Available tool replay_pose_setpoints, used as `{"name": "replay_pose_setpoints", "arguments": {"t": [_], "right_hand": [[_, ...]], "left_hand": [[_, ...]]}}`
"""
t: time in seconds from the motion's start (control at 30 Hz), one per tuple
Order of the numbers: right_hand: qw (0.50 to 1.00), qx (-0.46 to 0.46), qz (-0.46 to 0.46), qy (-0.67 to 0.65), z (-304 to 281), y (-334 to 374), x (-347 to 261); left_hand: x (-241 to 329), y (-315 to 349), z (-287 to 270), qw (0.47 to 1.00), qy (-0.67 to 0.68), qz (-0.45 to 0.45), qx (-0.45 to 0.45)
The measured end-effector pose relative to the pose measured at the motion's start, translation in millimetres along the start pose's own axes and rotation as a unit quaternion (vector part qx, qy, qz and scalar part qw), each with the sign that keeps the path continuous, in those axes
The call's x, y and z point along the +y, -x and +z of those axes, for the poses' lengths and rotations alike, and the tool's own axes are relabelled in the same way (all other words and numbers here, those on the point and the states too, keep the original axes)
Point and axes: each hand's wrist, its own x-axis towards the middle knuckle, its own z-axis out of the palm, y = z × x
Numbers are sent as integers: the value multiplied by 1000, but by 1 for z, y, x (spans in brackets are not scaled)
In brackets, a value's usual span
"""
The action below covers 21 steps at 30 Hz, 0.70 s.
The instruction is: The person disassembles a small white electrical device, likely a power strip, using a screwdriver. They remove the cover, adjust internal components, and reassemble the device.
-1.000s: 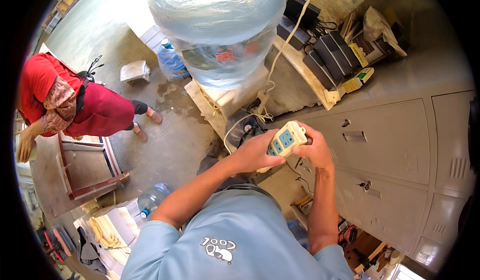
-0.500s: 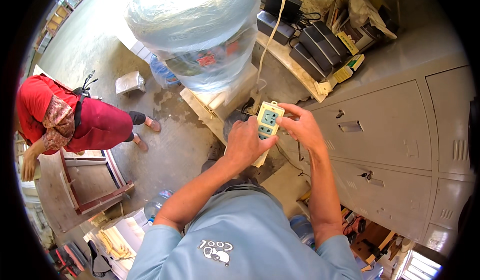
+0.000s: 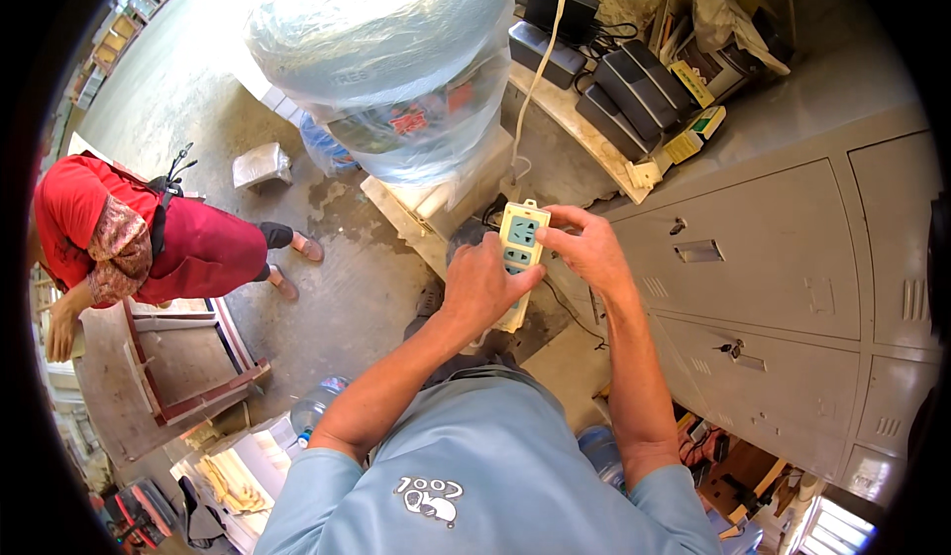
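A cream power strip (image 3: 517, 255) with green-blue socket faces is held up in front of me, its sockets facing me and its long side nearly upright. My left hand (image 3: 480, 282) is closed round its left side, the thumb lying across the lower sockets. At its upper right edge, my right hand (image 3: 586, 251) grips it with the thumb by the top socket; the other fingers are partly hidden behind. The thumb and fingers of my left hand cover part of the strip.
Grey metal lockers (image 3: 763, 248) stand on the right. Ahead is a large plastic-wrapped bundle (image 3: 386, 69); black boxes (image 3: 634, 99) lie on a shelf beside a hanging pale cable (image 3: 540, 69). A person in a red apron (image 3: 203, 248) leans over a wooden table (image 3: 114, 387) on the left.
The power strip has moved slightly left and turned a little more upright, with both hands going along. My right thumb sits a bit lower along its edge.
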Motion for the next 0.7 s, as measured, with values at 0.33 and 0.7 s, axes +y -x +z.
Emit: {"name": "replay_pose_setpoints", "arguments": {"t": [0.33, 0.7], "right_hand": [[987, 71, -54, 133, 16, 7, 3], [927, 131, -218, 275, 43, 31, 29]], "left_hand": [[0, 2, -4, 998, 31, -52, -26], [-38, 27, 22, 967, 234, -80, -58]]}}
